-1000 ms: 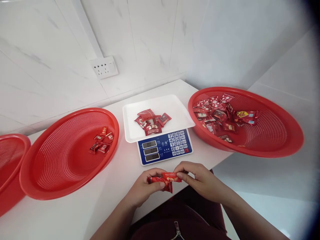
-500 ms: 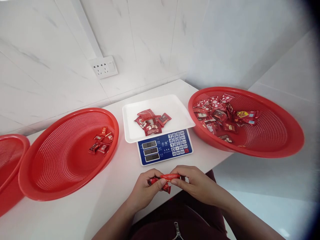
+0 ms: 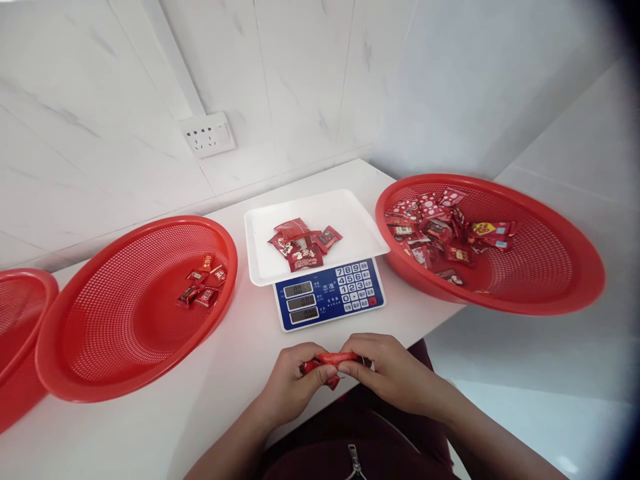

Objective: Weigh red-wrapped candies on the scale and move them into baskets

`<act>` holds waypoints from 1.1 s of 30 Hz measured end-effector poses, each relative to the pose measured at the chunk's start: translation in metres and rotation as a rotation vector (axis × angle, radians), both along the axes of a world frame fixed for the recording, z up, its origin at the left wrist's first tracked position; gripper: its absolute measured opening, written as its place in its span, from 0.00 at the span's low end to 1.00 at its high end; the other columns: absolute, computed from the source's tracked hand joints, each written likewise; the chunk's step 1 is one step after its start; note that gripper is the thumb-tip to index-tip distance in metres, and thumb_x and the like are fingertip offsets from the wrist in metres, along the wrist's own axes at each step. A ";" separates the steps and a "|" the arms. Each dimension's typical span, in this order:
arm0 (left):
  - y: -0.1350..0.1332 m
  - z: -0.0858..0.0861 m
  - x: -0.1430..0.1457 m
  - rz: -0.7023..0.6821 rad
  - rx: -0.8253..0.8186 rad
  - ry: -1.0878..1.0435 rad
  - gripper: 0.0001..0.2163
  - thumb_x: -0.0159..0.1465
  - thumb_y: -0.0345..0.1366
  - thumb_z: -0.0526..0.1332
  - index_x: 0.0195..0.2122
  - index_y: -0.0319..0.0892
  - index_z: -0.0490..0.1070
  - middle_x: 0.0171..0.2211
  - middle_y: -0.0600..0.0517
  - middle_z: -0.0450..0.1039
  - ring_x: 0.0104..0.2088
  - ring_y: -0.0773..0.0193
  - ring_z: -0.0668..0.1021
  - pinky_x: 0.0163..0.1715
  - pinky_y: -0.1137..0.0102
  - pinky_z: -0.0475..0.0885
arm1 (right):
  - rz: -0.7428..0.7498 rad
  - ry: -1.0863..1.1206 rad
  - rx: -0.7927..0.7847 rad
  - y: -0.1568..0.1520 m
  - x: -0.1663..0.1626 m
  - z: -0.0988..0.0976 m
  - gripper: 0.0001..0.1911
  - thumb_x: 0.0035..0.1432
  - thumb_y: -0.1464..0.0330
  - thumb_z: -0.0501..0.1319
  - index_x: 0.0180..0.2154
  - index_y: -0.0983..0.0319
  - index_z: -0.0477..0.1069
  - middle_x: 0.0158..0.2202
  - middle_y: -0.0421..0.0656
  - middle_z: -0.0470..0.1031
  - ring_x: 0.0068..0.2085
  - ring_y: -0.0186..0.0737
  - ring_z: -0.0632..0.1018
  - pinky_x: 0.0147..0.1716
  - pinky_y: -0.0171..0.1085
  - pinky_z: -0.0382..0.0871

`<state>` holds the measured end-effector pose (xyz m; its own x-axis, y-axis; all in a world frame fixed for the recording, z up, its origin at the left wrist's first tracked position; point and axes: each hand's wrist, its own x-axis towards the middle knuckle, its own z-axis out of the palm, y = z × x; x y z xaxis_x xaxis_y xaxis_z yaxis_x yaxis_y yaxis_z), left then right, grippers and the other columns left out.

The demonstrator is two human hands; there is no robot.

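Just in front of the scale, my left hand point(image 3: 299, 378) and my right hand point(image 3: 379, 363) meet, both closed on small red-wrapped candies point(image 3: 336, 359). One bright red packet spans the gap between my thumbs; darker red wrappers stick out by the left fingers and partly behind the right ones. My fingers hide how many there are. The digital scale point(image 3: 327, 293) has a blue keypad panel and lit displays. On its white tray point(image 3: 357, 230) lies a small pile of red candy packets point(image 3: 303, 245).
To the right, a red perforated basket point(image 3: 555, 267) holds many wrapped candies point(image 3: 440, 230) and overhangs the table edge. On the left stands another red basket point(image 3: 140, 333) with several candies point(image 3: 204, 283); a third basket point(image 3: 20, 333) is cut off by the frame. A wall socket point(image 3: 207, 135) sits behind.
My hands have shifted slightly, and the red packet between them now lies straighter across my thumbs. Less of the lower wrapper shows. The packets on the tray have stayed put.
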<state>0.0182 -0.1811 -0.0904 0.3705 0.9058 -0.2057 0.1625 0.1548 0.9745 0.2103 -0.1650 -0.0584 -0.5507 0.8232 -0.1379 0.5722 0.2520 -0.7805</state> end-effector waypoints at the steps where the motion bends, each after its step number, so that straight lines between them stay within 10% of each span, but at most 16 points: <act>1: 0.000 0.001 0.000 0.007 0.024 0.008 0.12 0.59 0.43 0.62 0.27 0.38 0.74 0.24 0.50 0.73 0.25 0.66 0.73 0.26 0.73 0.66 | -0.008 0.023 -0.012 0.000 -0.001 0.000 0.12 0.61 0.62 0.55 0.33 0.60 0.73 0.31 0.41 0.75 0.33 0.35 0.73 0.32 0.33 0.64; 13: 0.001 -0.002 0.001 0.021 -0.189 -0.244 0.14 0.57 0.45 0.64 0.33 0.37 0.70 0.24 0.52 0.72 0.25 0.67 0.73 0.28 0.72 0.68 | -0.041 0.130 0.095 -0.001 0.003 -0.004 0.12 0.62 0.62 0.54 0.34 0.60 0.73 0.30 0.41 0.75 0.32 0.34 0.74 0.32 0.32 0.66; 21: 0.004 -0.006 -0.005 0.102 -0.279 -0.418 0.20 0.53 0.37 0.69 0.46 0.44 0.68 0.43 0.50 0.72 0.42 0.64 0.74 0.44 0.70 0.67 | -0.264 0.348 0.083 0.005 0.015 0.000 0.13 0.60 0.59 0.55 0.35 0.58 0.74 0.32 0.42 0.75 0.34 0.36 0.75 0.35 0.35 0.70; 27: 0.004 -0.003 0.001 0.155 -0.207 -0.376 0.13 0.54 0.34 0.67 0.40 0.46 0.68 0.35 0.55 0.73 0.35 0.67 0.74 0.38 0.71 0.68 | 0.001 0.292 -0.055 0.002 0.007 0.005 0.10 0.59 0.62 0.58 0.37 0.54 0.77 0.51 0.43 0.69 0.54 0.40 0.69 0.52 0.42 0.63; 33: 0.005 -0.006 0.002 0.185 0.039 -0.218 0.12 0.51 0.35 0.68 0.38 0.46 0.76 0.39 0.51 0.68 0.41 0.61 0.72 0.43 0.67 0.68 | 0.014 0.345 -0.101 -0.001 -0.001 0.002 0.10 0.58 0.62 0.59 0.38 0.54 0.77 0.45 0.43 0.72 0.48 0.38 0.72 0.49 0.39 0.65</act>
